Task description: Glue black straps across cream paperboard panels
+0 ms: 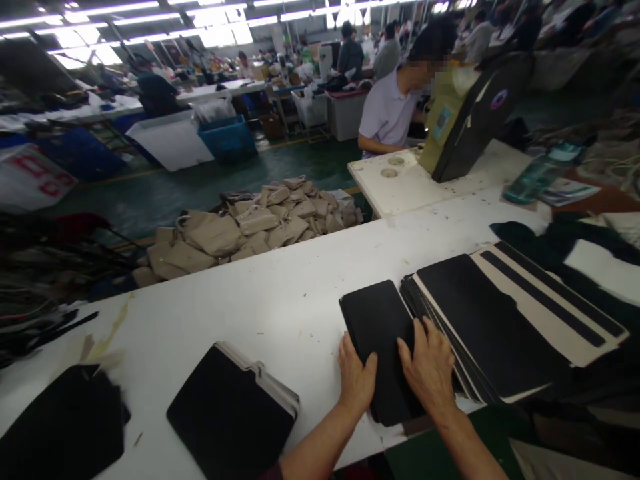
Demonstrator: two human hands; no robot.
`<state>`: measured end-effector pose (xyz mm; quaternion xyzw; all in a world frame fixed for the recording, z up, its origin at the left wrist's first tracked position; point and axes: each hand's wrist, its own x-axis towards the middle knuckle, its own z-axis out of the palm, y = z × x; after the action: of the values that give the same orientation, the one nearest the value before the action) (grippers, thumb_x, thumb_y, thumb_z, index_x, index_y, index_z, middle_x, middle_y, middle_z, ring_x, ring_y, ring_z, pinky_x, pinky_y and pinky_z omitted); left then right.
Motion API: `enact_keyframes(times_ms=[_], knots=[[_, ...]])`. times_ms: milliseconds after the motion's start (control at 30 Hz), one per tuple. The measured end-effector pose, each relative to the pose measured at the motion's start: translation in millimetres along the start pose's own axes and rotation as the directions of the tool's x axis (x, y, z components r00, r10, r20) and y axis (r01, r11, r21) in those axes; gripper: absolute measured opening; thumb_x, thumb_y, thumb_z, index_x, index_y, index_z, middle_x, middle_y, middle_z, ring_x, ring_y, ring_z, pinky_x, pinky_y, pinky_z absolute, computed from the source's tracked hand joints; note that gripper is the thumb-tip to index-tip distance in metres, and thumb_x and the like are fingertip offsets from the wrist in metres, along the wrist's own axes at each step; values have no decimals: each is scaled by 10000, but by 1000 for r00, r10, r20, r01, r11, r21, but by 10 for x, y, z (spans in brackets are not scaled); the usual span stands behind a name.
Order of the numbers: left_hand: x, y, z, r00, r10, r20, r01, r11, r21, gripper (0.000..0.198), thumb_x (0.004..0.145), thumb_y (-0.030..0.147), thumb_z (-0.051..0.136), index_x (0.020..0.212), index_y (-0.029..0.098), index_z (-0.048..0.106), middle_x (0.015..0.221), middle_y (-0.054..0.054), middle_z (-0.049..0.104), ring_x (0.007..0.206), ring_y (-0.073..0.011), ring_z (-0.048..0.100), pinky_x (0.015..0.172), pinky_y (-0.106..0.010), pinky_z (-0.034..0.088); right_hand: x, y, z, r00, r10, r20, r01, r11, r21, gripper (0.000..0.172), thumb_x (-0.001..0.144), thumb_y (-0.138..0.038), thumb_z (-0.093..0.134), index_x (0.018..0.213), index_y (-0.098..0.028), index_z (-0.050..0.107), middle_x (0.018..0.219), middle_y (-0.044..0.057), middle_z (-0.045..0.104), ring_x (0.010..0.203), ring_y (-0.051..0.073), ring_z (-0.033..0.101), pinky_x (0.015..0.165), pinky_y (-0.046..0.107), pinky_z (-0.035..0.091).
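Black stack (383, 323) is low on the table (300, 303), just right of center in the frame. Left hand (356, 375) is along its left edge, right hand (429, 365) over its right, thumbs spread away from the fingers, no pinching. I'd press evenly from both sides so edges line up. Big pile (465, 310) close on the right probably cramps that hand. Second stack (230, 410) lower left, machine (441, 127) upper right, beige heap (255, 220) upper middle.

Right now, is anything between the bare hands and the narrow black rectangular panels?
Nothing visible: the left hand and right hand both touch the narrow black rectangular panels. The wider stack of black and beige panels lies alongside, to the right, not between.
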<state>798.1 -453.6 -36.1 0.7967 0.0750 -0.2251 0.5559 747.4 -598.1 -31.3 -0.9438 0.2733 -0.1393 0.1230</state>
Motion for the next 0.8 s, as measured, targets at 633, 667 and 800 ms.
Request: enact_keyframes(times_ms=[633, 667, 800], knots=[[-958, -1184, -2559, 692, -407, -596, 214, 904, -370, 456, 723, 326, 768, 1104, 149, 591, 1103, -137, 673, 1072, -280, 652, 965, -430, 506, -671, -2280, 516, 591, -445, 673, 15, 840, 542, 505, 944, -520, 419, 1198, -122, 598, 1191, 165, 657, 1103, 258, 617, 954, 387, 445], [-916, -1186, -2579, 711, -406, -574, 204, 900, -384, 429, 711, 341, 786, 1057, 151, 620, 1034, -125, 704, 1016, -273, 678, 937, -422, 524, -685, -2354, 558, 580, -434, 690, 24, 855, 518, 526, 934, -551, 418, 1145, -112, 618, 1141, 181, 671, 1068, 276, 631, 928, 404, 452], [-801, -1163, -2648, 736, -434, -519, 216, 878, -427, 412, 654, 397, 832, 946, 148, 681, 890, -115, 746, 927, -295, 708, 893, -441, 550, -728, -2548, 639, 556, -359, 750, 27, 909, 416, 643, 858, -656, 477, 1087, -73, 625, 1117, 246, 656, 1081, 342, 622, 922, 458, 437]])
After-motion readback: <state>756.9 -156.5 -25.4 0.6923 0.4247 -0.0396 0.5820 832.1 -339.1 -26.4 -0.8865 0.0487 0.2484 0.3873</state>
